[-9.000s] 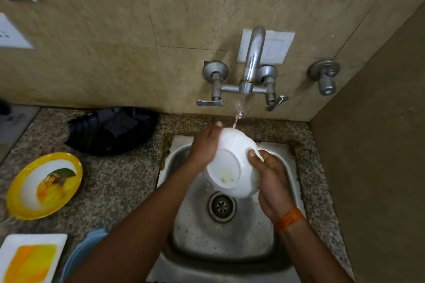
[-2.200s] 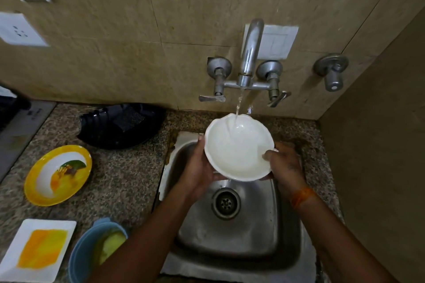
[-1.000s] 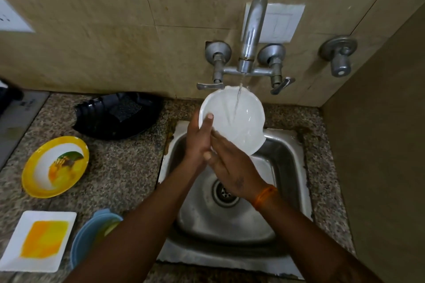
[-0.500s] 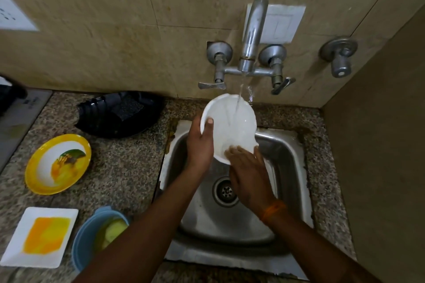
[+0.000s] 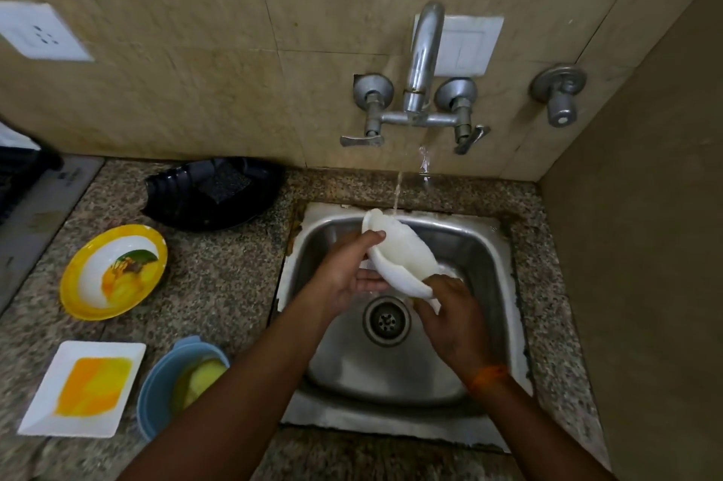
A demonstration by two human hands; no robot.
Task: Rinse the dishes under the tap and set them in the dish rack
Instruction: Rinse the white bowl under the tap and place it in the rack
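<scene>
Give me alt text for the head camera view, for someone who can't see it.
Two hands, left hand and right hand, hold a tilted white bowl over a steel sink under a running tap. Dirty dishes sit on the granite counter to the left.

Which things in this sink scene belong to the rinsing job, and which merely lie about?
Belonging to the job:
white bowl
left hand
right hand
tap
sink
yellow bowl
square white plate
blue bowl

Lying about:
wall socket
spare wall valve
black dish holding a scrub pad
</scene>
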